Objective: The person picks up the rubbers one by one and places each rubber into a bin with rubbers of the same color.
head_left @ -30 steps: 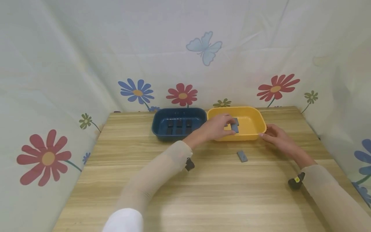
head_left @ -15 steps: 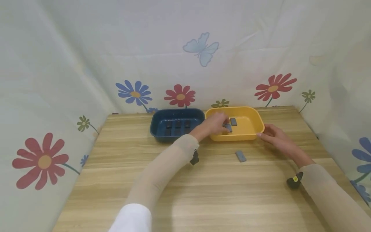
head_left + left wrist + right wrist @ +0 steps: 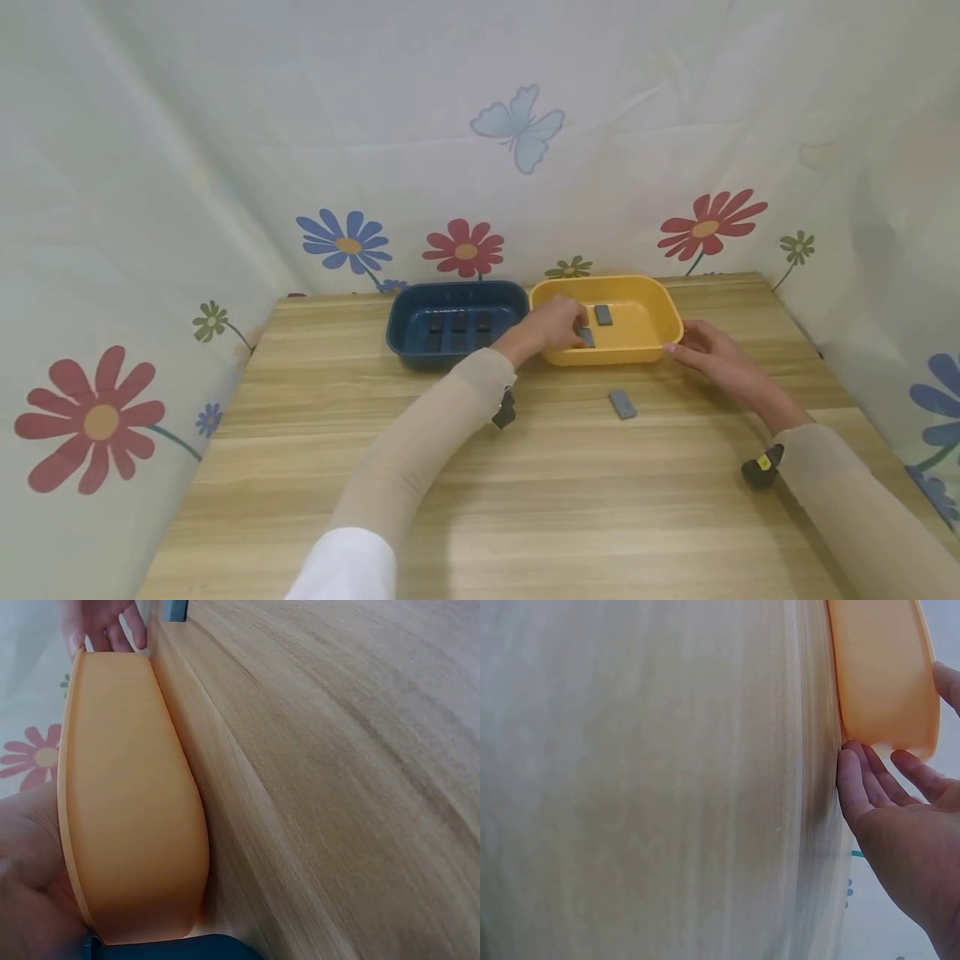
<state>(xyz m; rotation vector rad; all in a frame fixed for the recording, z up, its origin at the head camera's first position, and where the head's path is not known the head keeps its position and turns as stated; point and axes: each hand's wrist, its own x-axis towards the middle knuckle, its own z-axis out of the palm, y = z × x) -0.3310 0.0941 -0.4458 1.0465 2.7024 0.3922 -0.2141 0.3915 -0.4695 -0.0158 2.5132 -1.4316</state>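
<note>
My left hand (image 3: 555,323) reaches over the left end of the yellow tray (image 3: 637,357). Its thumb and fingers are at a grey block (image 3: 587,337) low inside, partly covered by the hand. Another grey block (image 3: 603,315) lies flat on the tray bottom just behind it. In the left wrist view the tray wall (image 3: 135,772) hides those fingertips. At the tray's right end rests my right hand (image 3: 712,354), thumb at the rim corner and loosely extended fingers against the outside of the end wall. A third grey block (image 3: 622,404) lies on the table in front of the tray.
Beside the yellow tray on the left stands a dark blue tray (image 3: 397,333), with several black blocks (image 3: 460,321) in rows. Both sit near the back edge of the wooden table (image 3: 570,500). A flowered curtain (image 3: 375,150) hangs behind and on both sides.
My left hand has moved left and down inside the yellow tray with the grey block, uncovering the block behind. My right hand stays at the tray's end. The head view has shifted slightly.
</note>
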